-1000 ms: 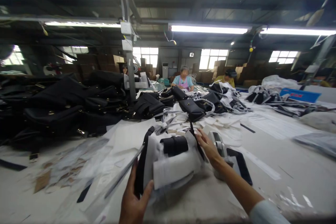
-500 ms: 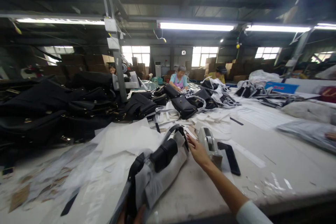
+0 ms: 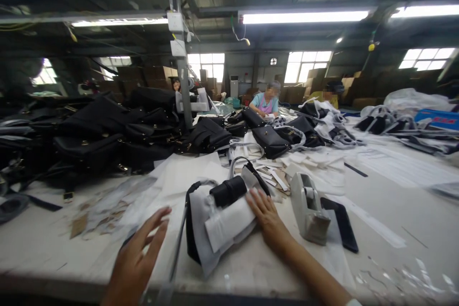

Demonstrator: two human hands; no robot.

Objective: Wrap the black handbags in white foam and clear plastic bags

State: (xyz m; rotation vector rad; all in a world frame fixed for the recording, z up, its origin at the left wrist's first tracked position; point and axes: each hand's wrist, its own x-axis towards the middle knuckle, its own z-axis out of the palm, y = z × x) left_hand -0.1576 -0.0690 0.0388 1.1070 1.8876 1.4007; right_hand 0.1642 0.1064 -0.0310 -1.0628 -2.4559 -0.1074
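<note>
A black handbag lies on the table in front of me, its front partly covered with white wrapping paper. A rolled black part rests on its upper side, and a strap wrapped in grey runs down toward the table edge. My right hand lies on the bag's right end with fingers stretched out over the paper. To the left of the bag, my left hand is raised with fingers apart, touching nothing that I can see. Just right of my right hand stands a tape dispenser.
A dark phone lies beyond the dispenser. Black bags are heaped at the left, with more bags behind. Paper scraps lie mid-table. A metal post rises at the back; a co-worker sits across.
My left hand has come off the bag's near end and now hovers open beside it. The right hand has moved onto the bag's paper-covered side. The bag has settled flatter; the view has turned left.
</note>
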